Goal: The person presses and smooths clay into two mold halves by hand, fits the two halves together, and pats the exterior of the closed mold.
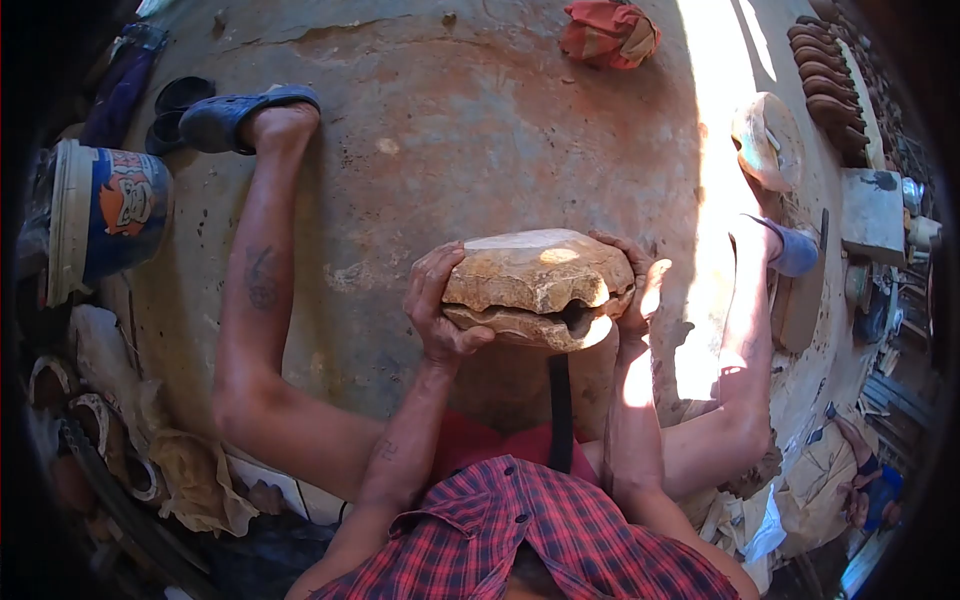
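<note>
Between my hands is a two-piece mould, tan and chipped, looking like plaster. Its halves lie one on the other, with a dark seam along the side and a ragged hole near the right end of it. My left hand wraps round the left end, its thumb along the lower half. The right end is gripped by my right hand, thumb pointing up and some fingers hidden behind. The mould is held above my lap, and a black strap shows below it. Any contents of the mould are hidden.
A bucket lies at the left. On the floor ahead sits a red cloth bundle. A rounded pale piece is at the right, near stacked brown clay pieces. Another person is at lower right.
</note>
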Demonstrator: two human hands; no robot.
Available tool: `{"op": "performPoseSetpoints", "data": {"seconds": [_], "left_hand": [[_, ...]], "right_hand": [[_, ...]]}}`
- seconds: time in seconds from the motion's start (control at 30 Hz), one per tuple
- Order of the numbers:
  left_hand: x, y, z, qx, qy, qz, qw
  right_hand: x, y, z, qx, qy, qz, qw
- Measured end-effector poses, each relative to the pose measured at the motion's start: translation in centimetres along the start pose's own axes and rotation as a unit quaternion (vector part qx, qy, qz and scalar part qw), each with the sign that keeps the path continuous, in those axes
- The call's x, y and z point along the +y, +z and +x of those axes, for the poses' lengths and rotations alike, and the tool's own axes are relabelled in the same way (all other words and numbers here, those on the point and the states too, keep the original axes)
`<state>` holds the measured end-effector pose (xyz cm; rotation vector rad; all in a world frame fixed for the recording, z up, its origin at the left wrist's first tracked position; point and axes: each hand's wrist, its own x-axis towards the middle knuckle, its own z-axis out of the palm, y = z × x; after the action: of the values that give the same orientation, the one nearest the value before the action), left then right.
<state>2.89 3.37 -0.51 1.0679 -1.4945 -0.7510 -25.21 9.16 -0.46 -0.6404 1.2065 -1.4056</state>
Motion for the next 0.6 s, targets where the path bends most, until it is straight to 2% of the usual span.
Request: {"op": "performPoseSetpoints", "data": {"seconds": [0.1,0.23,0.3,0.43,0.6], "left_hand": [[-0.2,0.1,-0.3,0.014,-0.012,-0.001,1.000],[0.2,0.5,-0.3,0.044,-0.012,-0.004,0.999],[-0.4,0.3,-0.4,0.033,0.004,-0.022,0.999],[-0.4,-0.1,-1.0,0.004,0.015,-0.007,1.000],[-0.6,-0.3,-1.7,-0.003,0.010,0.005,1.000]], "right_hand": [[0.7,0.1,-0.1,0.033,-0.002,0.023,0.999],[1.1,-0.2,-0.2,0.020,-0.042,-0.001,0.999],[0.3,0.4,-0.2,0.012,-0.004,0.005,1.000],[-0.6,1.0,-0.2,-0.025,-0.006,0.002,1.000],[0.2,1.1,0.1,0.002,-0.013,0.032,0.999]]}}
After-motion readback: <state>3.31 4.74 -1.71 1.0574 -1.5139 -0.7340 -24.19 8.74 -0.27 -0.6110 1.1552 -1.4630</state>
